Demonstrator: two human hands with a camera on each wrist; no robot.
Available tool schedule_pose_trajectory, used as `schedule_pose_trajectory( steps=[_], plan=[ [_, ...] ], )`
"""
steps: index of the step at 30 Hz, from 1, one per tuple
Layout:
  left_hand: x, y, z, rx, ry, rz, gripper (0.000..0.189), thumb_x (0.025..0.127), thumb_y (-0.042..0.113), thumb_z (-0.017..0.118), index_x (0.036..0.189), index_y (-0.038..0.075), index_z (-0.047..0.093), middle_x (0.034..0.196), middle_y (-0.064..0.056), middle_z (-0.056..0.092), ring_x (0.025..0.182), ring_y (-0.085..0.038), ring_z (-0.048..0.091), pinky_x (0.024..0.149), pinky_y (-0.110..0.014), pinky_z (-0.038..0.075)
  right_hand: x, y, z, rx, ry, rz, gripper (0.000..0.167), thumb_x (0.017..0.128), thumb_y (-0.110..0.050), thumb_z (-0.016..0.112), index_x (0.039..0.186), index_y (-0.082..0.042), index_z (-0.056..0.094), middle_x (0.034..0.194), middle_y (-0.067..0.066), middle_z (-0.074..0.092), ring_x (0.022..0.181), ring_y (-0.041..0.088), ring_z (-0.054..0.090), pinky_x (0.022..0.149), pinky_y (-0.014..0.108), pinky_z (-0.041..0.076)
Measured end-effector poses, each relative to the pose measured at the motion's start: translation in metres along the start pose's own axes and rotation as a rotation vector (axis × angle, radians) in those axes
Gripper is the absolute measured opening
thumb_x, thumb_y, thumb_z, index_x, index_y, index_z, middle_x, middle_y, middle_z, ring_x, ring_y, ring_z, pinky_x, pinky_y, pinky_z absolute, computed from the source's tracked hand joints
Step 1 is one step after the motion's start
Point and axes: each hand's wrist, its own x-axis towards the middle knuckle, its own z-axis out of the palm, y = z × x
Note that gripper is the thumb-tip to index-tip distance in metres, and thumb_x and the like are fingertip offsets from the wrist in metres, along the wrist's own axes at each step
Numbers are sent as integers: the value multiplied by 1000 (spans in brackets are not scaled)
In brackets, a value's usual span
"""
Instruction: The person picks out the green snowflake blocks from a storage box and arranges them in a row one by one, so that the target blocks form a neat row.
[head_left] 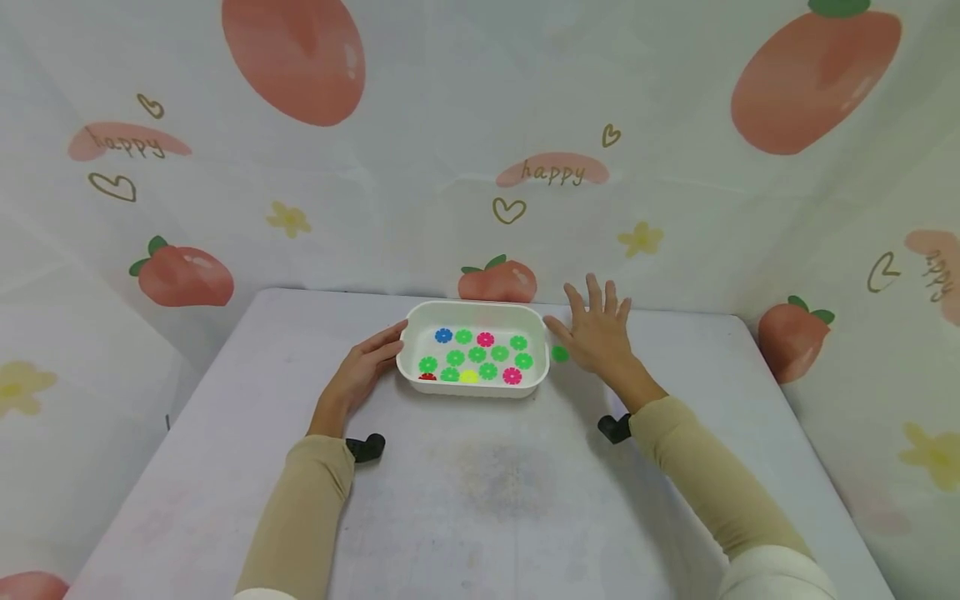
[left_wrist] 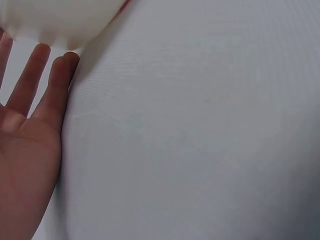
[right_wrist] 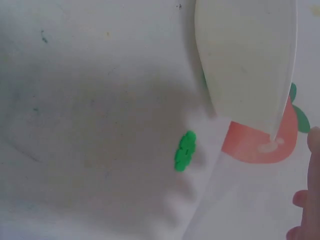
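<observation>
A white oblong tub (head_left: 472, 390) stands on the table with several notched plastic discs lying inside, mostly green. Among them are a blue disc (head_left: 443, 336), a yellow disc (head_left: 468, 377), pink discs (head_left: 512, 376) and a partly hidden red disc (head_left: 427, 377). My left hand (head_left: 358, 371) rests its extended fingertips against the tub's left end; the left wrist view shows these fingers (left_wrist: 32, 75) straight. To the tub's right, my right hand (head_left: 600, 337) is raised with fingers spread, thumb near the rim, holding nothing. Beneath it, one green disc (right_wrist: 185, 151) lies on the table outside the tub.
The white-covered table (head_left: 450, 517) meets a printed cloth backdrop (head_left: 427, 167) just behind the tub. A greyish smudge (head_left: 506, 479) marks the cover in front. Black wrist mounts (head_left: 366, 448) stick out from both sleeves.
</observation>
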Motion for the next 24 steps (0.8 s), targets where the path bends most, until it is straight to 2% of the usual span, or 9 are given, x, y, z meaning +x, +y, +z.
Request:
schedule_pose_trajectory(
  steps=[5,15,24],
  plan=[
    [-1,0,-3,6,-5,4,52,105,25,58,155,22,45,166,3,37,153,-14,33,128,-37,29,1,-11,-2,-40,-20,-39,84,101,-69,33,165,-17,15,172,19,-3,157,49,-9,122,75,-6],
    [-3,4,0,-10,-6,3,53,104,22,59,155,20,45,165,1,39,151,-14,36,120,-25,38,3,-31,-2,-109,-9,-128,83,101,-69,34,165,-20,17,173,17,-1,158,47,-7,123,72,-7],
    [-4,4,2,12,-4,-2,52,105,23,58,155,22,45,165,2,39,151,-14,36,121,-27,38,6,-49,3,-141,-18,-191,85,100,-70,36,164,-17,19,172,16,2,158,45,-7,124,71,-5]
  ],
)
